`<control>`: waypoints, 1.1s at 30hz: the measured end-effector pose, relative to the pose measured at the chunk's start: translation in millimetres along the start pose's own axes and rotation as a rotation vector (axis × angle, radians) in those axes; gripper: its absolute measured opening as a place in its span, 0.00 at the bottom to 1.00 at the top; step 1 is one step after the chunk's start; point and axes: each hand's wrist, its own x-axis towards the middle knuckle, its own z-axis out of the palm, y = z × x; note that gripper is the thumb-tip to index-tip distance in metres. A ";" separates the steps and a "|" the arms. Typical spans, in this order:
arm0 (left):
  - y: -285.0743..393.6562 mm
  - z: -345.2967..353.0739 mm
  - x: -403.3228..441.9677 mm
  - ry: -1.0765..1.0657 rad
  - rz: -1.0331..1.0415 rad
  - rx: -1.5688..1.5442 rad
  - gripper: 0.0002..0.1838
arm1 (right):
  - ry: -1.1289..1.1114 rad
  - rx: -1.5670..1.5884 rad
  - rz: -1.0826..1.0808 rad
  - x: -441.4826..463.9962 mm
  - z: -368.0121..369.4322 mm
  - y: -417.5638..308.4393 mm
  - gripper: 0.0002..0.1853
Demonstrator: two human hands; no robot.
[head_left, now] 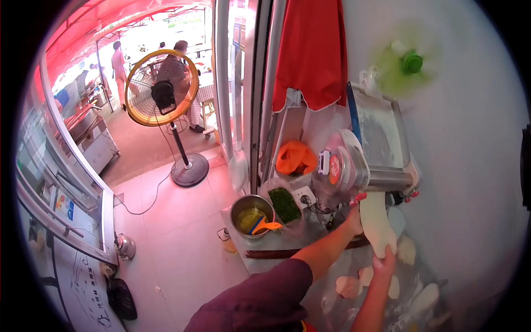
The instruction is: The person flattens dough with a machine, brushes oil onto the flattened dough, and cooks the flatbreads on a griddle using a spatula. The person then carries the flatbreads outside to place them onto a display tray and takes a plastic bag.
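A long flat sheet of pale dough hangs from the rollers of a dough-rolling machine. My right hand is closed on the lower end of the sheet. Higher up, my left hand is beside the sheet's left edge, just under a red knob of the machine; its fingers are partly hidden, and whether it grips anything is unclear. Below and around my right hand, several flat dough pieces lie on the work surface. White flour covers the machine's sloping tray.
A metal pot with yellow liquid and an orange-handled brush, a container of chopped greens and a dark rolling pin are left of my arms. A green fan spins above. A standing fan and people are beyond the doorway.
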 end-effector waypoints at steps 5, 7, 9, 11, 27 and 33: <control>8.7 -23.3 22.4 -0.141 -0.092 -0.009 0.24 | 0.030 -0.016 0.018 -11.6 -7.8 -0.8 0.20; 8.2 -32.5 29.0 -0.110 -0.127 0.020 0.25 | 0.013 0.007 0.040 -10.2 -19.4 -4.2 0.19; 8.0 -35.0 27.0 -0.129 -0.131 0.014 0.25 | 0.006 -0.024 0.057 -13.1 -26.1 -4.8 0.20; 2.2 -22.3 11.5 -0.197 -0.107 -0.031 0.25 | 0.018 -0.110 0.068 -31.4 -26.0 -9.5 0.20; -239.4 -124.4 -245.7 0.143 -0.654 0.617 0.21 | 0.520 -1.176 0.094 -177.9 -375.6 -82.9 0.27; -222.4 -183.6 -275.5 0.239 -0.728 1.252 0.17 | 0.061 -2.646 -0.732 -218.6 -698.1 -81.9 0.14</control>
